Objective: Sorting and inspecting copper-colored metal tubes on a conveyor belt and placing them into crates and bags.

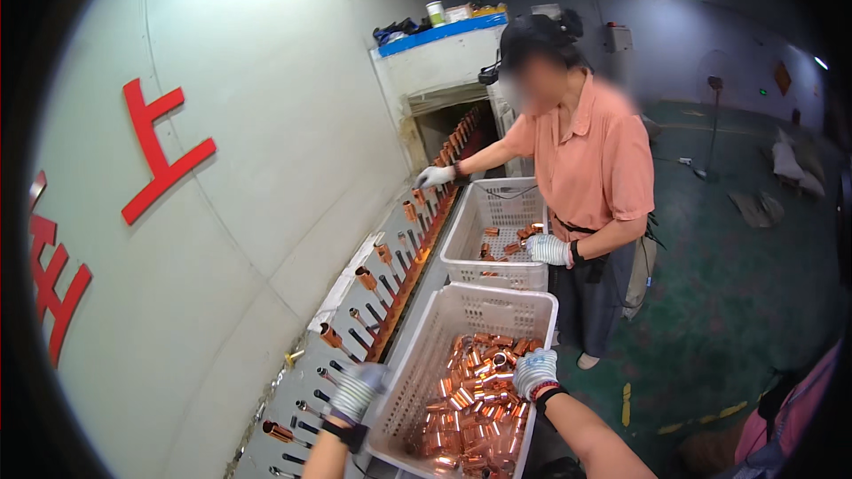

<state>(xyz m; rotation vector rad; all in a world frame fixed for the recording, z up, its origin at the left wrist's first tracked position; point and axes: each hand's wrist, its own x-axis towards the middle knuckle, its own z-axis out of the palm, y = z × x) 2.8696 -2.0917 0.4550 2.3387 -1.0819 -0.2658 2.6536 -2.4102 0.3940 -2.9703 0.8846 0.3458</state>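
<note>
A white perforated plastic crate point(399, 372) stands in front of me, partly filled with shiny copper pipe fittings point(475, 417). My right hand point(536, 372), in a striped white glove, is at the crate's right side over the fittings. Its fingers curl down among them, and what they hold is hidden. My gloved left hand point(358, 388), smeared by motion, is between the crate's left wall and a slanted row of dark pegs point(359, 337). Copper fittings sit on some pegs, such as one fitting point(330, 335) just beyond my left hand.
Across from me a co-worker in a salmon shirt point(590, 155) reaches one gloved hand to the pegs and the other into a second white crate point(493, 277) holding fewer fittings. The peg row runs into a furnace-like opening point(444, 120). A pale wall point(257, 160) borders the left side.
</note>
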